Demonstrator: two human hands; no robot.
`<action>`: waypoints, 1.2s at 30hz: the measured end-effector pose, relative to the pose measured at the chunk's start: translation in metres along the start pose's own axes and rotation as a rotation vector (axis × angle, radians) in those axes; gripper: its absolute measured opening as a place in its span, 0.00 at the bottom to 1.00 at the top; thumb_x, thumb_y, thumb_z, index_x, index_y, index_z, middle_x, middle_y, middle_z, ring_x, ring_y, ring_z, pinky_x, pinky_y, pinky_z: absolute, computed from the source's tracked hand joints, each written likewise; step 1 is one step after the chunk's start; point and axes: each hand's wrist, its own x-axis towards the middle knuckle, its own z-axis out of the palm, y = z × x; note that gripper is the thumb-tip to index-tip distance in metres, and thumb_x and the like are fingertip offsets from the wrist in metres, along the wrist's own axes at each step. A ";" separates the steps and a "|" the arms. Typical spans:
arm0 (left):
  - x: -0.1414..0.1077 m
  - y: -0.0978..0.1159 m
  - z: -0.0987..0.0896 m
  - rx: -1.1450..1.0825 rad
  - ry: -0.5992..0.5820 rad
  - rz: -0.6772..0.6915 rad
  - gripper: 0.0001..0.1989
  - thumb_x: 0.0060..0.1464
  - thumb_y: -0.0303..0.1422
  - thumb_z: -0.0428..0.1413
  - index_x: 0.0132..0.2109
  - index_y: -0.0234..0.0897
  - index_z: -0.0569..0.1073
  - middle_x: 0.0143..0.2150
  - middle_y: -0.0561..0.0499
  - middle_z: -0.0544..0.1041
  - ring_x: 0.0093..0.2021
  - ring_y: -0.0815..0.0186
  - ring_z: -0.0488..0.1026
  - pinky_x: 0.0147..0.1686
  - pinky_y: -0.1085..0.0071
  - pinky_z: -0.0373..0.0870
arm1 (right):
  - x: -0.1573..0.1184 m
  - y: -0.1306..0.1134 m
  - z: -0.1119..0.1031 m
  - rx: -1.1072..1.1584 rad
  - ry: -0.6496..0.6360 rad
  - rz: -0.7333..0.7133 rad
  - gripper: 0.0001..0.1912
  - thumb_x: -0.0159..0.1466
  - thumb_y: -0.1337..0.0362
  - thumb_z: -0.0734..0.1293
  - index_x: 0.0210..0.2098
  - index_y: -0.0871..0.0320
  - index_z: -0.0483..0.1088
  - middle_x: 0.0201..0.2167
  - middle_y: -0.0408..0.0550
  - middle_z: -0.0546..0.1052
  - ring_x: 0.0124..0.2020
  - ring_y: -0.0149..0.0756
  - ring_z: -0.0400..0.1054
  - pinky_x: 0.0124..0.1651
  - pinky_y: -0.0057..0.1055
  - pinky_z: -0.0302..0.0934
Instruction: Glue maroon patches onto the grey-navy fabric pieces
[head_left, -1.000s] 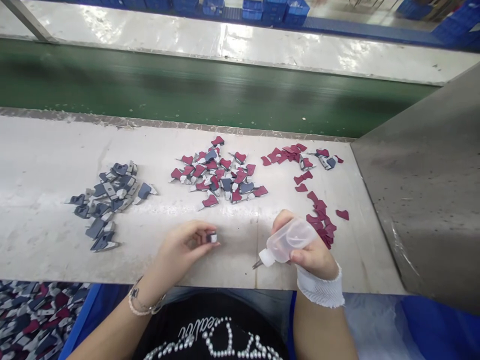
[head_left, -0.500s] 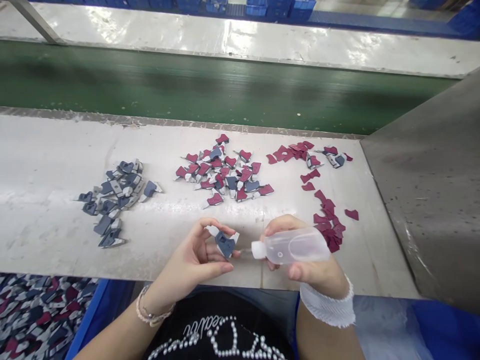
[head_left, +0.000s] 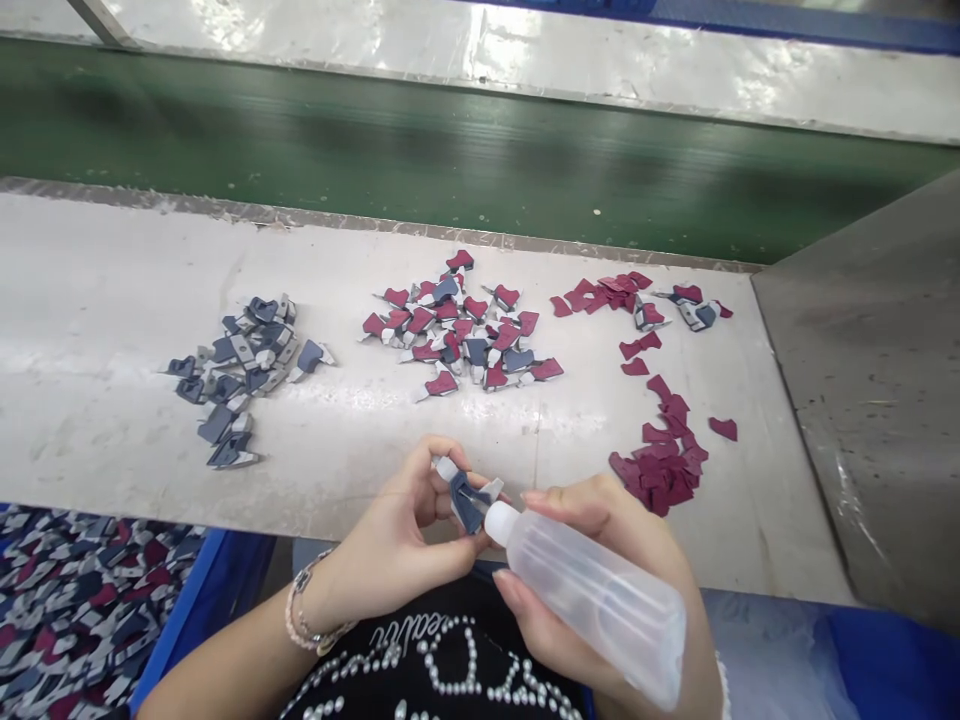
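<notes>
My left hand (head_left: 409,535) grips a small dark blue and light grey plastic part (head_left: 466,500) between thumb and fingers, its recessed face turned up. In my right hand (head_left: 592,560) is a translucent squeeze bottle (head_left: 600,595) with a white cap, tilted so its thin nozzle meets the recess of the part. Whether any liquid comes out cannot be seen. Beyond the hands lie a heap of similar grey-blue parts (head_left: 247,370), a heap of parts with maroon faces (head_left: 465,335), and loose maroon flat pieces (head_left: 664,470).
A blue crate (head_left: 187,610) full of mixed parts stands at the lower left. On the right a grey metal panel (head_left: 870,390) rises beside the white worktable (head_left: 360,440). A green conveyor belt (head_left: 420,150) runs behind it. A few finished-looking parts (head_left: 694,305) lie far right.
The bottle has swung from nearly level to slanting, and its nozzle has moved onto the part. My left hand has turned the part slightly. The view has tipped downward.
</notes>
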 end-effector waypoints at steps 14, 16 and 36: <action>0.005 0.000 -0.006 0.165 0.016 0.019 0.21 0.57 0.26 0.60 0.49 0.45 0.56 0.45 0.52 0.70 0.43 0.67 0.70 0.44 0.68 0.67 | 0.000 0.002 -0.001 -0.186 -0.070 -0.178 0.21 0.56 0.68 0.71 0.48 0.51 0.64 0.35 0.41 0.80 0.29 0.34 0.78 0.33 0.28 0.74; 0.007 -0.001 -0.006 0.192 0.021 0.008 0.21 0.57 0.27 0.60 0.48 0.45 0.56 0.45 0.52 0.72 0.42 0.67 0.71 0.43 0.67 0.67 | 0.000 0.003 0.000 -0.222 -0.072 -0.169 0.19 0.56 0.67 0.70 0.46 0.51 0.64 0.33 0.40 0.80 0.25 0.32 0.77 0.29 0.27 0.73; 0.006 0.004 -0.004 0.448 0.017 0.020 0.19 0.53 0.24 0.61 0.45 0.44 0.60 0.43 0.54 0.74 0.40 0.66 0.71 0.38 0.69 0.66 | 0.006 -0.003 0.007 -0.292 -0.017 -0.290 0.08 0.60 0.67 0.68 0.33 0.54 0.63 0.21 0.39 0.70 0.18 0.31 0.68 0.20 0.29 0.65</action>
